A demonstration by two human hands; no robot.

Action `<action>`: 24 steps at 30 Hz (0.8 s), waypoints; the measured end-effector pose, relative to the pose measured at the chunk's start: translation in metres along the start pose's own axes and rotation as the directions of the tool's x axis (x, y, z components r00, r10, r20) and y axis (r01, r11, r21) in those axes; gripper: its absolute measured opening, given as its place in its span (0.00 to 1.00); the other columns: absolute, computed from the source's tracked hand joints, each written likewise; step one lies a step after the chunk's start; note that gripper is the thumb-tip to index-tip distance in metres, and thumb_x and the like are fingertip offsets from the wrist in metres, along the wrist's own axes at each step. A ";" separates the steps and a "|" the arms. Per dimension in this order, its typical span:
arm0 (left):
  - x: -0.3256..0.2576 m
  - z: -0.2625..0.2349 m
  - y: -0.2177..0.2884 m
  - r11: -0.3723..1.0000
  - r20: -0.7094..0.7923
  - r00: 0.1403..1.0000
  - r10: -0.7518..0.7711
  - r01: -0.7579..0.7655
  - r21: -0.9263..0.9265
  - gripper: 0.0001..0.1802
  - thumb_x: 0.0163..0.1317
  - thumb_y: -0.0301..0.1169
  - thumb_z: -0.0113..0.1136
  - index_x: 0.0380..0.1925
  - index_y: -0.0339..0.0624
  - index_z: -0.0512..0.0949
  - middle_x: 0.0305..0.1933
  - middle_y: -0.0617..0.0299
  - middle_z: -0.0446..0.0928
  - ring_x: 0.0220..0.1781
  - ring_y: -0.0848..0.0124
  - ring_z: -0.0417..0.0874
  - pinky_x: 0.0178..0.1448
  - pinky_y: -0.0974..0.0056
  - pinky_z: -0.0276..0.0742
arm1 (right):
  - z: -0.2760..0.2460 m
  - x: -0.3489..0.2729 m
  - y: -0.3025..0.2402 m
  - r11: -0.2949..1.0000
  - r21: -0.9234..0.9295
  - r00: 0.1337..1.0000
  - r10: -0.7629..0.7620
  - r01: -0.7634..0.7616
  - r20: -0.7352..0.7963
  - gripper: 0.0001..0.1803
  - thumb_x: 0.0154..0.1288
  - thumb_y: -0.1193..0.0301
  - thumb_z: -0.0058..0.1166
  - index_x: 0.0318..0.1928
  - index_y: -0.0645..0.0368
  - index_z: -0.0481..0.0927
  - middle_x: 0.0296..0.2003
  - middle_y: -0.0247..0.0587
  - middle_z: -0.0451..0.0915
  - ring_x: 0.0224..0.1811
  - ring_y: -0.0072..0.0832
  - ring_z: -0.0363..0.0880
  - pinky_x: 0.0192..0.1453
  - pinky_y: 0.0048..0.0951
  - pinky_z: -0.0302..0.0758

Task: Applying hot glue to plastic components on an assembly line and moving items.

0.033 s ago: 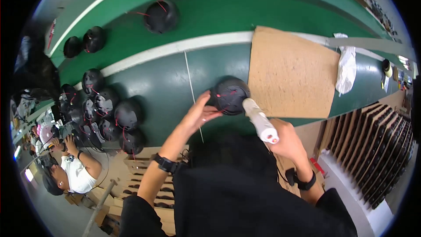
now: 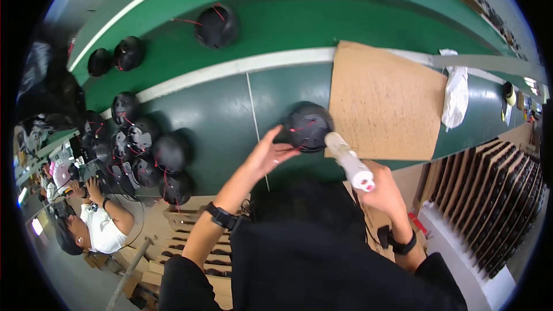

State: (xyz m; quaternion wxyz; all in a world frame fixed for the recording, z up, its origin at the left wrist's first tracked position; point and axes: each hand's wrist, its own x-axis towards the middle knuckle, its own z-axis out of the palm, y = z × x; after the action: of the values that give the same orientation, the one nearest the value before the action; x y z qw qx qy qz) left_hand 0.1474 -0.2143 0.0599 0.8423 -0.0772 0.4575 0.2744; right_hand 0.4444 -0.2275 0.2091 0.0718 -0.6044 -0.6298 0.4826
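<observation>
**Two hands on a black round shell**

Our left hand (image 2: 269, 154) rests against the near side of a black round shell (image 2: 308, 126) with thin red wires on it. The fingers (image 2: 286, 151) of this hand are spread apart and lie open on the shell's left edge; they are not wrapped around it. The shell sits on the green bench (image 2: 219, 115), just past our fingertips.

Our right hand (image 2: 385, 191) is closed around a white tool (image 2: 350, 161) shaped like a thick tube. Its fingers are wrapped tight on the lower end, and the tool's far tip touches the right side of the shell.

Just past the right fingers, a brown board (image 2: 386, 101) lies flat on the bench, and the shell touches its left edge. Beyond the board lies a white bag (image 2: 456, 97).

Far to the left of our left fingers sits a bunch of more black shells (image 2: 152, 158). Another person in a white shirt (image 2: 99, 227) sits down there too.
</observation>
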 end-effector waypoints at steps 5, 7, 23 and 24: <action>0.028 0.007 0.014 0.874 0.107 0.952 0.287 -0.306 0.379 0.35 0.72 0.38 0.61 0.74 0.42 0.59 0.67 0.39 0.70 0.64 0.50 0.79 0.68 0.55 0.79 | -0.009 -0.033 0.038 0.801 0.571 0.963 0.261 -0.181 -0.062 0.20 0.66 0.79 0.56 0.59 0.66 0.77 0.47 0.40 0.85 0.29 0.23 0.83 0.30 0.25 0.76; 0.041 0.010 0.064 0.495 0.088 0.819 0.567 -0.425 0.758 0.29 0.67 0.32 0.64 0.67 0.40 0.69 0.65 0.47 0.74 0.60 0.55 0.82 0.63 0.57 0.81 | -0.007 -0.037 0.042 0.729 0.674 0.962 0.255 -0.121 -0.102 0.24 0.66 0.80 0.55 0.63 0.66 0.73 0.51 0.42 0.83 0.28 0.23 0.83 0.29 0.24 0.76; 0.023 -0.092 0.204 -0.247 0.389 0.444 0.807 -0.345 0.906 0.39 0.69 0.38 0.63 0.75 0.40 0.60 0.56 0.36 0.81 0.42 0.53 0.90 0.48 0.55 0.85 | 0.018 -0.060 0.015 0.724 0.675 0.983 0.181 -0.139 0.009 0.32 0.56 0.84 0.51 0.65 0.65 0.74 0.54 0.41 0.84 0.26 0.16 0.77 0.30 0.21 0.74; 0.007 -0.082 0.177 -0.033 0.234 0.619 0.749 -0.318 0.947 0.39 0.68 0.39 0.63 0.75 0.41 0.61 0.56 0.35 0.82 0.41 0.47 0.90 0.51 0.51 0.83 | 0.021 -0.059 0.015 0.712 0.685 0.979 0.205 -0.155 0.009 0.32 0.56 0.84 0.51 0.65 0.65 0.74 0.54 0.41 0.84 0.26 0.16 0.77 0.30 0.21 0.74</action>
State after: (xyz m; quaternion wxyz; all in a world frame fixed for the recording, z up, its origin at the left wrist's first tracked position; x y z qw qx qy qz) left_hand -0.0031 -0.0946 0.0290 0.4206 0.5849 0.6538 0.2312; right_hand 0.4559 -0.2901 0.2164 0.2625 -0.6100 -0.3440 0.6639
